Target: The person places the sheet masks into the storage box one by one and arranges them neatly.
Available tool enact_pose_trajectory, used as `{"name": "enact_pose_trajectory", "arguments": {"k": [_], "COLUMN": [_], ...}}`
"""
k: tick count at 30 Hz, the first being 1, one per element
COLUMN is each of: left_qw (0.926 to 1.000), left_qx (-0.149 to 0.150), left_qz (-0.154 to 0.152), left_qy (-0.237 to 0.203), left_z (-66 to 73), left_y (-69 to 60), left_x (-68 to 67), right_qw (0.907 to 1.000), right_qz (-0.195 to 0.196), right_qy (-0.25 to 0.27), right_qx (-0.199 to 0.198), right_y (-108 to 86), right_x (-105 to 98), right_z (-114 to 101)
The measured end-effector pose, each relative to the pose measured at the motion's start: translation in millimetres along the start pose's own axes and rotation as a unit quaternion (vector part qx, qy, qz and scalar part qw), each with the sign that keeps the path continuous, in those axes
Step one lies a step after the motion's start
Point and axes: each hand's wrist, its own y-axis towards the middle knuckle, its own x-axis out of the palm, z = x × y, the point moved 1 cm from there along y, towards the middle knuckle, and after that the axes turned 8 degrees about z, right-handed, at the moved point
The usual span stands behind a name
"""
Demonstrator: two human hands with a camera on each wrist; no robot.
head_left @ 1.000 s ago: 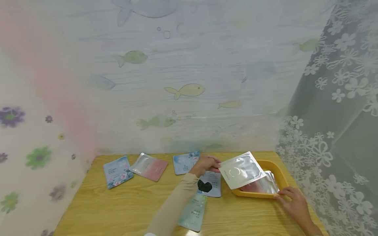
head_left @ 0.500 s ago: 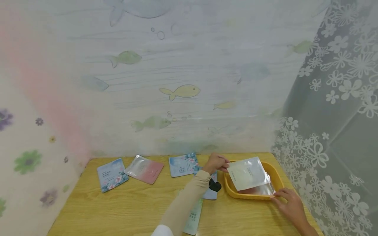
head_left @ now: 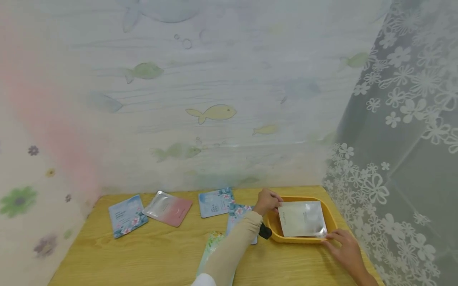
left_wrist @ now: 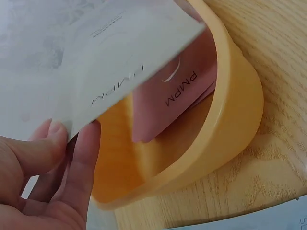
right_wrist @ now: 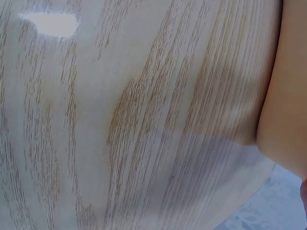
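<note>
My left hand (head_left: 268, 201) pinches the left edge of a cream and silver face mask packet (head_left: 302, 218) between thumb and fingers. That packet lies over the yellow tray (head_left: 332, 216); in the left wrist view its held edge is raised. Beneath it, pink mask packets (left_wrist: 180, 88) marked PMPM lie in the tray. My right hand (head_left: 344, 250) grips the tray's rim at the front right corner. The right wrist view shows mostly wood grain, so the right fingers are hidden there.
Left of the tray, on the wooden table (head_left: 161, 254), lie a blue floral packet (head_left: 128, 215), a silver-pink packet (head_left: 168, 208) and two more blue floral packets (head_left: 214, 202). A green packet (head_left: 211, 248) is partly under the left forearm. Patterned curtains surround the table's back and sides.
My left hand has moved right with the cream and silver packet, lowering it from a tilt above the tray to nearly flat within its rim. The right hand keeps its place on the tray.
</note>
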Motion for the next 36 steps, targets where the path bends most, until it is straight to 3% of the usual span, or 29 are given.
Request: {"name": "enact_pose_trajectory", "arguments": {"k": [6, 13, 20, 23, 28, 36], "left_qw": [0.9974, 0.9942, 0.9947, 0.9912, 0.984, 0.9791], "left_qx": [0.043, 0.04, 0.038, 0.03, 0.022, 0.012], "left_qz": [0.037, 0.052, -0.007, -0.043, -0.066, -0.134], "left_qy": [0.044, 0.085, 0.096, 0.122, 0.164, 0.152], "left_z": [-4.7, -10.8, -11.5, -10.1, -6.1, -6.8], "left_y": [-6.8, -15.9, -22.2, -25.2, -26.3, -23.1], "left_x": [10.7, 21.4, 23.4, 22.9, 21.4, 6.9], "right_qw": [0.9998, 0.9996, 0.9998, 0.9997, 0.9994, 0.9981], "right_qz": [-0.007, -0.017, -0.011, -0.012, -0.021, -0.039], "right_qy": [-0.003, -0.01, -0.008, -0.009, -0.017, -0.031], "right_qx": [0.016, 0.018, 0.017, 0.018, 0.021, 0.037], "right_y": [-3.1, -6.6, -9.2, -8.4, -5.0, -4.3], "right_x": [0, -2, -4, -3, -2, -2], "right_z": [-5, -9, -6, -4, -1, -1]}}
